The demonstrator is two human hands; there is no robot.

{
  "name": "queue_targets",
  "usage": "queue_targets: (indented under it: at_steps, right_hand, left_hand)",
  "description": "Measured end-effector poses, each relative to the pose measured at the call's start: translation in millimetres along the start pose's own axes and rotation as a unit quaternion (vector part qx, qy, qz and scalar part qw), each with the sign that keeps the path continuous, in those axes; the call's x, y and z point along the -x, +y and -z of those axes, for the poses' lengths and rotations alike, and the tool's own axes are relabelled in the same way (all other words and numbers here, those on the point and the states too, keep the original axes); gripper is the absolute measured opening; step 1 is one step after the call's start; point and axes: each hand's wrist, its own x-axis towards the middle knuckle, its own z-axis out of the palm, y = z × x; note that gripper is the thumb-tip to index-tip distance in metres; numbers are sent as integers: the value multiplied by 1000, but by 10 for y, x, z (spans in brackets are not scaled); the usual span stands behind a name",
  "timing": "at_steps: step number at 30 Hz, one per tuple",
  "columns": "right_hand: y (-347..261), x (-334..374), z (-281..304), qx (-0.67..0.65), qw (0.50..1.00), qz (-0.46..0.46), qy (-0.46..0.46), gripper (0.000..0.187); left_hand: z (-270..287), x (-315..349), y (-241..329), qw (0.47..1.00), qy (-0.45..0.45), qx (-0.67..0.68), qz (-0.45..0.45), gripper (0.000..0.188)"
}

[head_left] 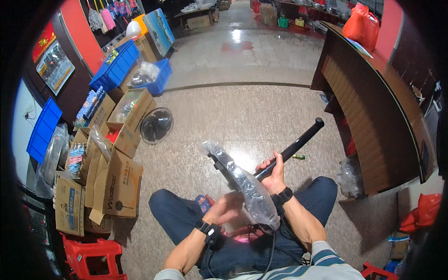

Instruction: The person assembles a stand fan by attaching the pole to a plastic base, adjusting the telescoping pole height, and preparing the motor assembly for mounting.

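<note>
My right hand (273, 175) is closed round the lower part of a black tube (298, 143), which slants up to the right to a capped end. Across my lap, a long dark part in a clear plastic bag (256, 200) leans up to the left, its bare black edge showing near the top. Beside the bag's lower half is my left hand (226, 210), blurred by motion, its fingertips partly lost against the plastic. Whether it grips the bag cannot be made out. Black cables hang by the bag's bottom end.
Open cardboard boxes (123, 184) and blue crates (116, 65) line the left side. A black round fan grille (157, 126) rests beside them. To the right stands a brown counter (373, 107). A small green-and-yellow item (298, 157) lies on the floor. A red stool (93, 254) is at lower left.
</note>
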Motion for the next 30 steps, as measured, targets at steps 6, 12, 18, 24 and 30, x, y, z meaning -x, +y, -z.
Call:
queue_targets:
  at_steps: [6,12,18,24,30]
  right_hand:
    - [46,-23,42,-5,1000,-27,-16,35]
    - [71,38,22,7,998,-50,-31,35]
    - [109,42,31,42,998,-37,-31,34]
    - [108,109,-31,31,998,-26,-46,33]
    - [81,142,-41,9,998,-43,-34,32]
  left_hand:
    - [293,-27,-36,996,-15,-90,-5,17]
    - [326,-26,-81,993,78,79,48,18]
    - [741,-55,-214,992,-2,93,89,40]
    - [194,-8,-127,979,166,110,33,37]
    - [218,44,-76,991,74,86,71,44]
